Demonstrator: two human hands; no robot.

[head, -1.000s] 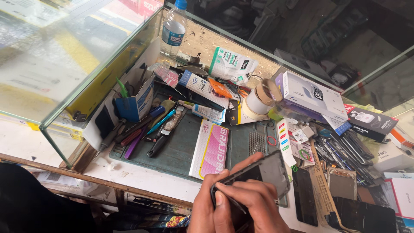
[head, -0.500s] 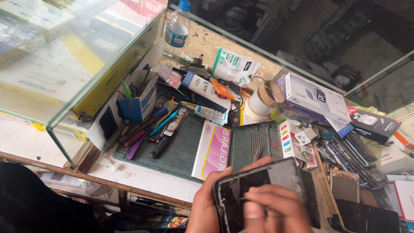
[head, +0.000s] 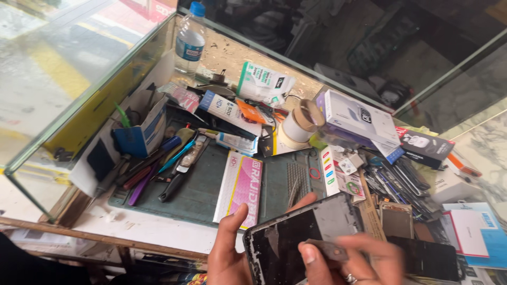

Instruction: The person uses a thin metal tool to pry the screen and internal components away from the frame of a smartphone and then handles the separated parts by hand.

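The grip of the left hand [head: 227, 253] is clamped on the left edge of the phone [head: 296, 243], thumb raised along its side and fingertips showing past the top edge, while the right hand [head: 354, 258] is pinched together on a small thin flat piece [head: 327, 249] laid against the phone's lower right face. The phone sits low in the head view, held above the near edge of the surface [head: 148, 227], tilted, its dark face scuffed and dusty with a paler grey band at the upper right. As far as can be judged, the work on it is partway: the body is in hand and being worked at one edge, but whether any panel has come free cannot be told. To the left rises a glass wall [head: 79, 105], with a blue box of tools [head: 140, 134] and loose pens just beside it. The green mat [head: 211, 184] ahead has some bare room; a pink and white packet [head: 240, 187] lies on it. Further right, a tape roll [head: 301, 124], white boxes [head: 359, 119] and stacked parts [head: 401, 184] crowd that side closely.
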